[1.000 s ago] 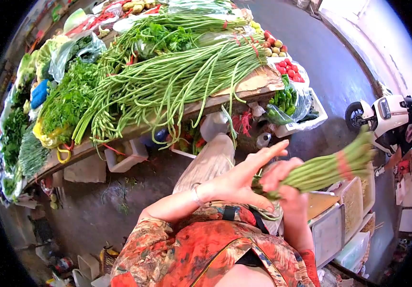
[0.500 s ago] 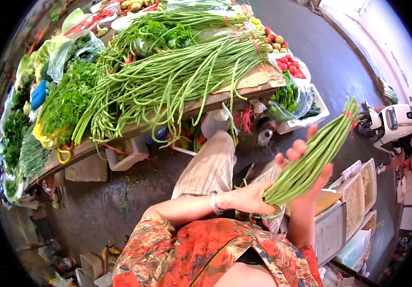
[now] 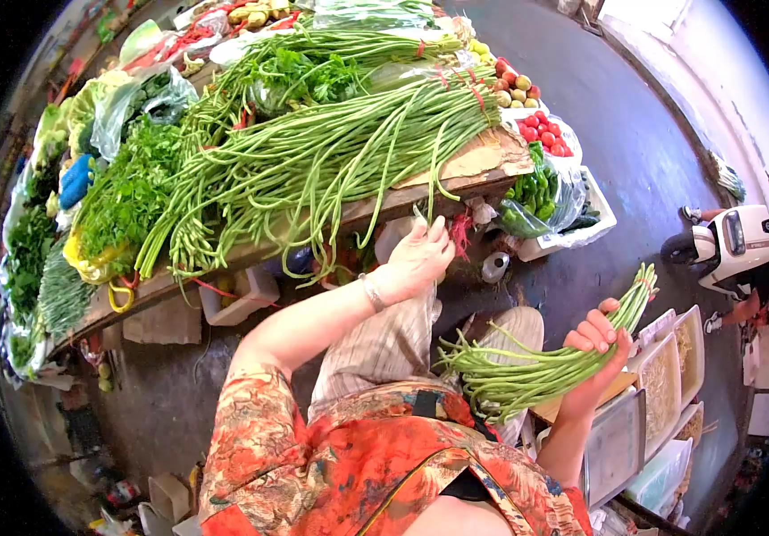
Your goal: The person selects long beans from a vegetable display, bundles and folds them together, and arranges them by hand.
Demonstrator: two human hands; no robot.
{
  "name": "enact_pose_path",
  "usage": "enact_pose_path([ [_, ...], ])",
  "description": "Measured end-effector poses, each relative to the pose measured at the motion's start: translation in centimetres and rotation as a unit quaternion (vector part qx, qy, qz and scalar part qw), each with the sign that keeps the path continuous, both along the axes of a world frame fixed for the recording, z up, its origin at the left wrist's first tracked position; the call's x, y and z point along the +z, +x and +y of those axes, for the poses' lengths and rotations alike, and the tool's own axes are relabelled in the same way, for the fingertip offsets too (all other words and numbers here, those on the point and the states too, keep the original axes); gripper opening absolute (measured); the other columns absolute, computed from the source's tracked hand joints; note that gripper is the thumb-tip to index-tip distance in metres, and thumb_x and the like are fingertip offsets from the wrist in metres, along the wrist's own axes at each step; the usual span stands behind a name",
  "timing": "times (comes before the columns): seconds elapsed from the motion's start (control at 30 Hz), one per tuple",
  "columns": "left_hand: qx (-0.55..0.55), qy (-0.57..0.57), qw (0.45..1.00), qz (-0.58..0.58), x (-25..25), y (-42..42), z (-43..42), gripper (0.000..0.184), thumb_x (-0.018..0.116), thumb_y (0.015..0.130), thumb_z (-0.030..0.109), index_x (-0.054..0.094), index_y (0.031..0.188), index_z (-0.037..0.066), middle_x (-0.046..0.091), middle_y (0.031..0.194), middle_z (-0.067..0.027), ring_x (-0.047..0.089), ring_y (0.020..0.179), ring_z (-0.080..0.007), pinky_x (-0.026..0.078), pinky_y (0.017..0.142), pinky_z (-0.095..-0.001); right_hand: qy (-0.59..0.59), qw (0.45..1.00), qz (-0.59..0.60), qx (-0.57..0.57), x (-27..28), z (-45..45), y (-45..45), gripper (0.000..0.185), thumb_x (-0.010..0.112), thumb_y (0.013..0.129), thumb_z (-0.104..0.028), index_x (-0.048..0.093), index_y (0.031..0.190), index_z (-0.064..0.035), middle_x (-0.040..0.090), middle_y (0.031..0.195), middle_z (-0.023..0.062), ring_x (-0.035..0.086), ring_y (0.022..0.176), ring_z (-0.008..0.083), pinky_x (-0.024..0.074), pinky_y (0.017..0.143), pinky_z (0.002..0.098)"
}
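Nearest on my feed, the right hand (image 3: 601, 341) is wrapped round the green bean bunch (image 3: 532, 380), fingers curled over it toward one end. The bunch is held out over the lap, in front of the striped trousers (image 3: 371, 348), its other ends fanning loose to the left; I can't tell whether they touch the knee. I read the step in hand as a split one: the right side carries the bunch while the left reaches away from it. A little farther out, the left hand (image 3: 420, 261), a bracelet (image 3: 371, 292) at its wrist, is raised to the near edge of the table (image 3: 474, 185), fingers drawn together just beside some hanging red strings (image 3: 461, 234). Whether it pinches anything, I can't tell. In my judgement, the next move calls for a steady right grip, so no loose beans slide out, and light fingertips on the left. Beyond, a heap of long beans (image 3: 331, 147) lies on the table, many tips drooping over the edge. Past the table's corner sits a white crate (image 3: 572, 237), and farthest off stands a pale scooter (image 3: 742, 237).
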State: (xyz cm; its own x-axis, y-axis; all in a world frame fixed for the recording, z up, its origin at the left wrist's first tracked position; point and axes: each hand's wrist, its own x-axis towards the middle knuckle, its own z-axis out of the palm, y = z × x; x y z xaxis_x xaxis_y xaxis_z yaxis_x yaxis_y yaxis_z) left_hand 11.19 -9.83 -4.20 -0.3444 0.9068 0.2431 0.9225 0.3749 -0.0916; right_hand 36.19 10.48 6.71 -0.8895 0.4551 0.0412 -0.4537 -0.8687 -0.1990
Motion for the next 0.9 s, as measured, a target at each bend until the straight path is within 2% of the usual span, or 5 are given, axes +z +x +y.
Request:
enact_pose_path([
  [0.1,-0.067,-0.16,0.858,0.483,-6.1,-3.0,0.3,0.02,0.063,0.084,0.021,0.065,0.098,0.007,0.065,0.089,-0.0109,0.058,0.101,-0.0281,0.043,0.09,-0.0424,-0.008,1.0,-0.015,0.019,-0.7,-0.2,0.4,0.033,0.053,0.095,-0.017,0.045,0.125,-0.0076,0.044,0.081,-0.003,0.046,0.069,0.0069,0.0427,0.071,0.028],
  [0.23,0.068,-0.235,0.731,0.637,-3.6,-0.3,0.2,0.018,0.055,0.085,0.028,0.063,0.082,0.012,0.064,0.073,-0.0071,0.062,0.086,-0.0288,0.045,0.09,-0.0482,-0.027,0.999,-0.006,0.037,-1.7,0.2,0.4,0.034,0.054,0.094,-0.017,0.045,0.126,-0.0076,0.045,0.083,-0.0013,0.048,0.072,0.0103,0.0443,0.074,0.031],
  [0.43,-0.035,-0.198,0.979,0.009,11.9,-1.7,-5.5,0.008,0.068,0.069,0.012,0.06,0.07,0.011,0.061,0.065,-0.0073,0.061,0.071,-0.0228,0.039,0.092,-0.0453,-0.026,0.997,-0.057,0.051,-1.3,1.3,-1.3,0.03,0.055,0.094,-0.015,0.05,0.123,-0.0072,0.048,0.081,-0.0011,0.05,0.07,0.01,0.0463,0.072,0.0309],
  [0.67,0.238,-0.112,0.964,-0.05,17.6,-6.8,-12.7,0.015,0.066,0.084,0.022,0.063,0.086,0.007,0.067,0.085,-0.0107,0.065,0.08,-0.0293,0.044,0.08,-0.0466,-0.023,0.993,-0.053,0.099,0.7,-0.2,-7.0,0.031,0.057,0.091,-0.015,0.053,0.121,-0.0085,0.048,0.082,0.0004,0.049,0.072,0.0121,0.0469,0.072,0.0342],
  [0.9,-0.185,0.201,0.719,-0.639,14.6,0.3,-4.8,0.099,0.084,0.072,0.042,0.036,0.147,-0.001,0.049,0.143,-0.0151,0.046,0.132,-0.0233,0.034,0.111,-0.038,0.013,0.984,-0.048,0.172,5.8,-6.2,-13.6,0.031,0.061,0.088,-0.017,0.054,0.117,-0.0101,0.05,0.08,-0.0004,0.051,0.07,0.0118,0.0462,0.07,0.0324],
])
